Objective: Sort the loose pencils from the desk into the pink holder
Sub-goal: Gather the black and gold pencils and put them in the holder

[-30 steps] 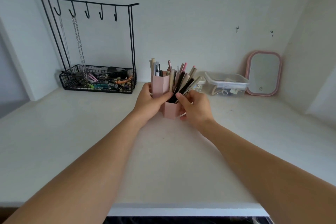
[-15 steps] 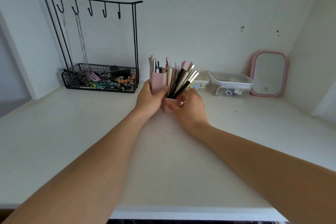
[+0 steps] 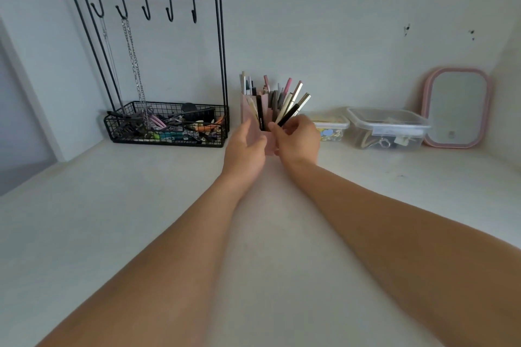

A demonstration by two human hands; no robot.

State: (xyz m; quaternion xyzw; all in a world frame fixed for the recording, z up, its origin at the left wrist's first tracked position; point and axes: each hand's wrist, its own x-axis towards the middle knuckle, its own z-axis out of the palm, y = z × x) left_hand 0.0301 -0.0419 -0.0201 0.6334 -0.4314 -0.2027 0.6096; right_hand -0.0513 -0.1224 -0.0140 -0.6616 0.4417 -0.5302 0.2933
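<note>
Tipping is the chief risk as I judge it: the pink holder [image 3: 249,115] stands well back on the bench [image 3: 141,220], near the wall, packed with pencils [image 3: 284,105] that fan out to the right, so a sideways nudge from either hand could rock it or spill them.

The left hand [image 3: 244,149] cups the holder's left side, fingers half curled against its wall; whether it truly clasps the holder or only steadies it I cannot tell. The right hand [image 3: 297,136] has its grip closed on the lower ends of a black pencil [image 3: 287,115] and a pale one beside it, low at the front compartment. Their upper ends lean out to the right above the rim.

No loose pencils show on the bench, so the sorting looks all but done, with this last pair to be seated.

What could go wrong:
- if the leaning pair is let go before the tips are down in the compartment, they may slide out and roll
- pressing them in hard could push the crowded neighbours up and over the rim
- the small tub [image 3: 329,128] sits just right of the right hand, so a wide withdrawal may knock it
</note>
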